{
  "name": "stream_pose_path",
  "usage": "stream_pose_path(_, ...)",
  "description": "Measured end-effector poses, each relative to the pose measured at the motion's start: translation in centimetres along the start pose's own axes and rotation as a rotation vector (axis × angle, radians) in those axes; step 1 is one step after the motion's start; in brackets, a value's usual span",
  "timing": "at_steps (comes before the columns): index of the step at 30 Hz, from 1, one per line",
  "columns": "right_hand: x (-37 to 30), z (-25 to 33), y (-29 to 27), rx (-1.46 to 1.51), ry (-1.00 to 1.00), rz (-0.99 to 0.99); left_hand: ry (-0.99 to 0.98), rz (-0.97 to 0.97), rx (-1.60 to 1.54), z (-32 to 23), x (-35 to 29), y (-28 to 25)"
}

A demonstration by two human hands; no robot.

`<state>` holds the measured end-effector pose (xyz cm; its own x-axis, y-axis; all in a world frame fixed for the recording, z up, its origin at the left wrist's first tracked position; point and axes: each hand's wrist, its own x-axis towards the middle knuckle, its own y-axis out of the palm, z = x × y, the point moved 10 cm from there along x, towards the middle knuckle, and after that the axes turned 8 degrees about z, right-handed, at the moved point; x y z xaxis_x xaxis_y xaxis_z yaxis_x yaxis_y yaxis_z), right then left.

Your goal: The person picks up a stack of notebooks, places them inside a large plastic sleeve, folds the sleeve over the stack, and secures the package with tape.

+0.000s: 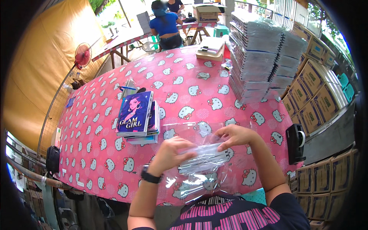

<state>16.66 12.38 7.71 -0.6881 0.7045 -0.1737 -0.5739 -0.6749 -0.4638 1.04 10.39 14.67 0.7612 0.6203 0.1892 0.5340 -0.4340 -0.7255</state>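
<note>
Clear plastic film (184, 191) lies loosely spread over the table's near edge, shiny and crinkled. Amid it, in front of my chest, is a pale white, flat stack or bundle (205, 158); glare hides exactly what it is. My left hand (172, 153), with a black watch on the wrist, is closed at its left end, thumb along the top. At its upper right, my right hand (237, 136) bends its fingers and thumb together on the clear film. Left of my hands sits a small pile of spiral notebooks (135, 111), the top cover purple-blue with a drawn figure.
A pink table cover (147, 168) with white cat faces spreads around. Tall stacks of plastic-wrapped spiral notebooks (257, 50) stand far right. Cardboard boxes (316, 92) line the right side. A black tape dispenser (295, 143) sits at the right edge. Two people work at a farther table.
</note>
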Motion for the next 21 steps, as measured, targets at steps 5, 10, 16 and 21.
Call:
stream_pose_path(5, 1.4, 6.4, -0.4, -0.022, -0.091, -0.16, 0.106, -0.539, -0.167, -2.9, -1.4, -5.7)
stream_pose_path(10, -0.3, 7.8, -2.1, 0.004, -0.202, -0.328, -0.098, -0.376, -0.211, 3.0, -1.7, -3.6)
stream_pose_path(16, -0.2, 3.3, 0.9, -0.029, -0.088, -0.291, -0.312, 0.117, -0.421, 5.9, -0.4, 4.9)
stream_pose_path(21, -3.0, 7.4, 2.3, -0.105, -0.281, -0.253, 0.048, -0.225, -0.329, 0.7, -1.8, -0.3)
